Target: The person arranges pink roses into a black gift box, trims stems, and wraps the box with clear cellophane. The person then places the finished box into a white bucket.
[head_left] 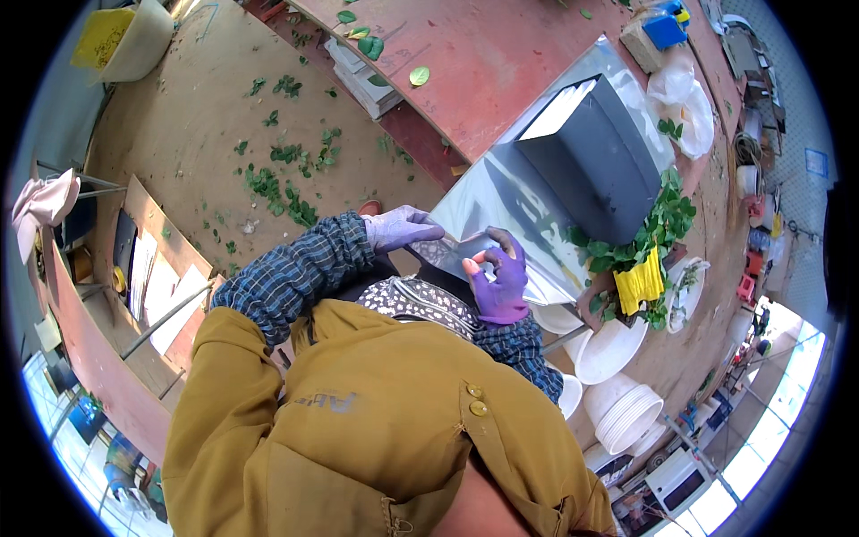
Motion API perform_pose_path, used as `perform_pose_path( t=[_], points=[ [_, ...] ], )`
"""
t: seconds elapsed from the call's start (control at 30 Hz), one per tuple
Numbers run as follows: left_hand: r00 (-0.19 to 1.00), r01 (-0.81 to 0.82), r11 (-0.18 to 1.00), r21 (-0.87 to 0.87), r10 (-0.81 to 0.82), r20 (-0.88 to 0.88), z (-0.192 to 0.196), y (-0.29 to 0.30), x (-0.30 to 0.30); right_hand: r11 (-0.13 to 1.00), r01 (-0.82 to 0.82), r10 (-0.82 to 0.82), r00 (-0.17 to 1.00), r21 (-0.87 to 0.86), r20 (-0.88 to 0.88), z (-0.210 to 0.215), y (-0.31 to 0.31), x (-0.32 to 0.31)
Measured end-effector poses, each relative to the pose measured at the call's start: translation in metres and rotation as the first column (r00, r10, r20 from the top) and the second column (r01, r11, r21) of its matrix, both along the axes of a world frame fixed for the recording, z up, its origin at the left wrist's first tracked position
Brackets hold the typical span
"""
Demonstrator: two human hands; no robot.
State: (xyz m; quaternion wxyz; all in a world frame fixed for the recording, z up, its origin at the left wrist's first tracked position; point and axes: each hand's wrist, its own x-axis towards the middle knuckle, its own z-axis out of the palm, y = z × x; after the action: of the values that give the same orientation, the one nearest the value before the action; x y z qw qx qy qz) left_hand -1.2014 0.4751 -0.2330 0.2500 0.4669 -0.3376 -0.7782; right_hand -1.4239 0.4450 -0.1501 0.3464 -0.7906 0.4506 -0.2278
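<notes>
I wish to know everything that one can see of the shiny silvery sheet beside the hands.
The silvery sheet looks like thin, glossy plastic film, wrinkled, with bright reflections and darker patches. It lies spread over the red table, under a dark box-like object. Green leaves are by its right side. Its near end reaches the left hand and right hand, both purple-gloved; their exact grip is unclear.

We see a dusty brown floor [170, 170] beside a reddish worktop [483, 72]. Pale panels [744, 470] glow brightly along our view's lower left and lower right rims.
</notes>
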Motion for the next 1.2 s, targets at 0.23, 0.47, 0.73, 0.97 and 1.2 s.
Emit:
perform_pose_path(
  t=[0.23,0.47,0.73,0.97,1.2],
  points=[
    [0.979,0.205,0.488,-0.848,-0.093,0.183,0.011,0.019,0.027,0.957,0.23,-0.245,0.967,-0.175,-0.067,-0.013,0.042,0.039],
    [0.915,-0.05,0.994,-0.1,0.006,-0.403,0.069,0.019,0.023,0.932,0.304,-0.318,0.947,-0.197,-0.045,-0.039,0.055,0.04],
    [0.919,-0.099,0.974,-0.203,0.012,-0.393,0.011,0.02,0.012,0.931,0.277,-0.305,0.948,-0.238,-0.088,-0.035,0.056,0.045],
    [0.809,-0.075,0.97,-0.23,-0.076,-0.583,0.02,0.015,0.026,0.943,0.249,-0.273,0.959,-0.222,-0.081,-0.038,0.05,0.033],
    [0.903,-0.038,0.97,-0.242,0.137,0.407,0.017,0.007,0.05,0.956,0.111,-0.148,0.982,-0.271,-0.121,0.001,0.03,0.04]
  ],
)
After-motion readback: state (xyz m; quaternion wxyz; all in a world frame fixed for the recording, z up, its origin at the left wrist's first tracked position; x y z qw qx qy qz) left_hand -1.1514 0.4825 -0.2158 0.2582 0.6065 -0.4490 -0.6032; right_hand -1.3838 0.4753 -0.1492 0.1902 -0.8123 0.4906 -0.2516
